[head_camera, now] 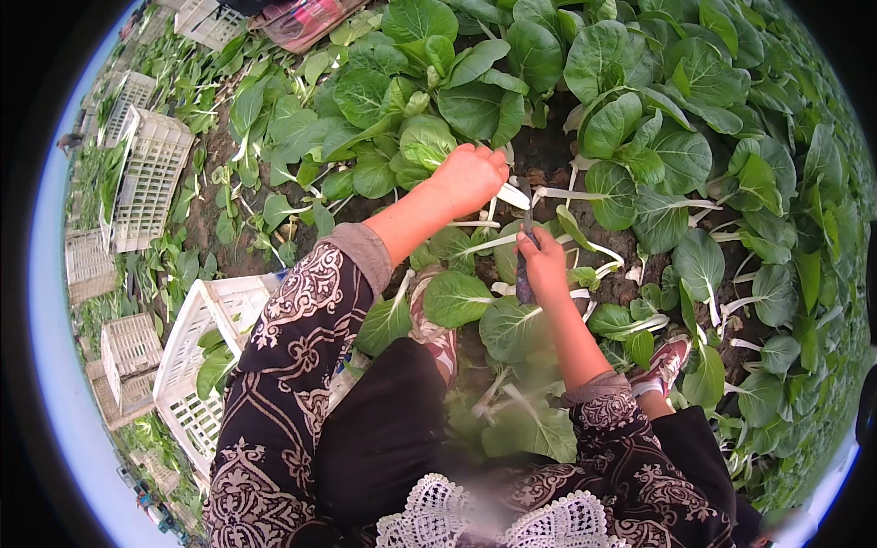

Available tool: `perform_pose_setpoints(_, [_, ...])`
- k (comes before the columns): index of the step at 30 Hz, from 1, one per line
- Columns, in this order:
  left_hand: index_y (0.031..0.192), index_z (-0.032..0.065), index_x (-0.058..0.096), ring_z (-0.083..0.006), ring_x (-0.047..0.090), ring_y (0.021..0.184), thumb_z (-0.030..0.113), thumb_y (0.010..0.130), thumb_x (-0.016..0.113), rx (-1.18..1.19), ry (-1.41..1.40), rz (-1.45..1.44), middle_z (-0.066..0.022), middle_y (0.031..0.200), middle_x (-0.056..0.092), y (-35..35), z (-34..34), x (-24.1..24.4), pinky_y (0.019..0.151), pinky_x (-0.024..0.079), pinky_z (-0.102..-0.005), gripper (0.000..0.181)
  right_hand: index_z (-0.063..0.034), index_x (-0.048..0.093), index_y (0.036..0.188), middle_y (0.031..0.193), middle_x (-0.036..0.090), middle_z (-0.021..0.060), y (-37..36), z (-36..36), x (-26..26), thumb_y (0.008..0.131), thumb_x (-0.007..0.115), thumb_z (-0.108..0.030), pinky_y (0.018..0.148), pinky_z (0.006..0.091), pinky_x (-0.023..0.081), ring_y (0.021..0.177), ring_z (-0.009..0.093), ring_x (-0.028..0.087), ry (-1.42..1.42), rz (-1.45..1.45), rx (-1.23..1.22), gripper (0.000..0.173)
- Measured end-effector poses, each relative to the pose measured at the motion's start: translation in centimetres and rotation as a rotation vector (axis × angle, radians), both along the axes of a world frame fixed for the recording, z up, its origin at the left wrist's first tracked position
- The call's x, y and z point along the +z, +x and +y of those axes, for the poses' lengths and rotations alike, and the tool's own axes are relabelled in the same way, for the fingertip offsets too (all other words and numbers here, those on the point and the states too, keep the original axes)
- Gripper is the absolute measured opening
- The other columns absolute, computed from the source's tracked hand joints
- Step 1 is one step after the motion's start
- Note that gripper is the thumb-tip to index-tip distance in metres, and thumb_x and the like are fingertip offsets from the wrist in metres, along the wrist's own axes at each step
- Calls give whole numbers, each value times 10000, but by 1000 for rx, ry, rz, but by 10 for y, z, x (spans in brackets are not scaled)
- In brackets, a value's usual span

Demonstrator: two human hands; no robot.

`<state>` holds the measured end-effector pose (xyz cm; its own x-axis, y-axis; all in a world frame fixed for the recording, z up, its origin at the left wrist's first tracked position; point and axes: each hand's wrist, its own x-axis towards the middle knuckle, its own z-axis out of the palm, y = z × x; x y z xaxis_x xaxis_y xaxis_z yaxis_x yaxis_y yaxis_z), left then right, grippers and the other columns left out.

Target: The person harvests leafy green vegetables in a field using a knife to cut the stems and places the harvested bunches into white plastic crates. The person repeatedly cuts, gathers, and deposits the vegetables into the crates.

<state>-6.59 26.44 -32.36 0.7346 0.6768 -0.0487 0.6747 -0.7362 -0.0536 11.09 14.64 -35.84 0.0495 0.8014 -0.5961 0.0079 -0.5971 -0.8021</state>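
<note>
My left hand (473, 175) is closed around the pale stalks of a bok choy plant (428, 140), its green leaves spreading up and to the left. In my right hand (541, 264) is a dark knife (526, 212), blade pointing away from me and its tip close by the white stalk base at my left hand. Whether blade and stalk touch, I cannot tell. Loose leaves with white stalks (455, 299) lie on the soil below and around both hands.
White plastic crates stand at the left, the nearest (199, 370) holding some leaves. Dense growing bok choy (699, 75) fills the top and right. My shoes (431, 308) are among cut leaves. A pink printed bag (301, 24) lies at the top.
</note>
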Motion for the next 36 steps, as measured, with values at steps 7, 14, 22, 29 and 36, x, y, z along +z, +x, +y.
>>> perform_pose_setpoints(7, [1259, 104, 552, -295, 663, 869, 23, 702, 648, 421, -141, -6, -129, 1166, 581, 17, 48, -35, 720, 550, -402, 572, 6, 642, 1046, 743, 651, 102, 10, 47, -47, 871, 632, -256, 684, 335, 484, 692, 202, 618, 117, -195, 51, 315])
perform_pose_setpoints(14, [912, 42, 700, -305, 684, 833, 68, 753, 603, 500, -190, 114, -154, 1043, 633, 9, 43, -42, 683, 559, -413, 187, -7, 645, 1063, 928, 672, 235, -10, 68, -52, 864, 602, -283, 830, 436, 477, 933, 409, 626, 80, -359, 214, 343])
perform_pose_setpoints(22, [911, 47, 689, -310, 677, 777, 102, 727, 647, 503, -153, 59, -158, 936, 651, -6, 25, -39, 660, 547, -414, 197, -6, 643, 1049, 747, 622, 56, 15, 28, -45, 869, 653, -251, 602, 317, 488, 594, 158, 558, -189, 103, 241, 303])
perform_pose_setpoints(29, [1019, 30, 669, -86, 552, 628, 189, 837, 688, 933, -1083, -807, -20, 832, 645, -17, -32, 61, 473, 452, -256, 242, -20, 544, 1259, 904, 618, 2, 57, -13, 31, 779, 758, -110, 577, 237, 479, 617, 80, 552, 154, 300, -95, 533])
perform_pose_setpoints(36, [1045, 25, 669, -96, 572, 646, 188, 822, 698, 967, -1479, -907, -23, 846, 659, 2, -93, 66, 453, 420, -242, 278, -28, 488, 1335, 983, 649, 38, 32, 18, 76, 781, 752, -112, 540, 222, 477, 638, 83, 585, 228, 492, -32, 619])
